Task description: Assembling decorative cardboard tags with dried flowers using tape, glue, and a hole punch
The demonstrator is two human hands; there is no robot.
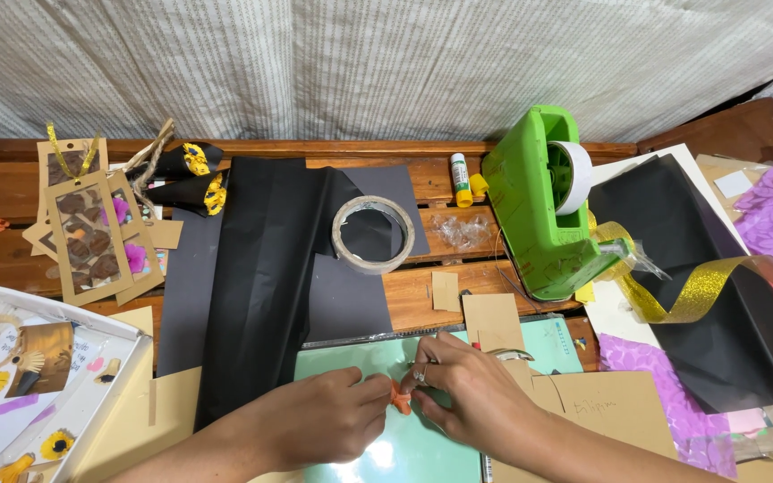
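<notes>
Low at the near edge of the bench [11,179], over a pale green cutting mat [351,367], both hands meet on one small orange piece of crumpled paper or petal [400,398]. It sits squarely between them — the left hand [328,416] comes in from the left with thumb and forefinger pressed together on the piece's left side, and the right hand [467,394] closes from the right, its fingertips [424,376] pinching the top and right side, a ring showing on one finger. Neither grip is spread; both are shut on the same scrap, so neither hand is nearer than the other. The piece is too small and too covered to tell its long axis for certain, though what shows runs roughly up and down between the fingertips. Just beyond the hands lie tan cardboard cut-outs [492,322] and a long sheet of black paper [266,268], with a clear ring of adhesive tape [372,234] resting farther back — well apart from the pinch. A bright green plastic tape dispenser [543,210] stands off to the right, beside a curl of gold glitter ribbon [695,295].
</notes>
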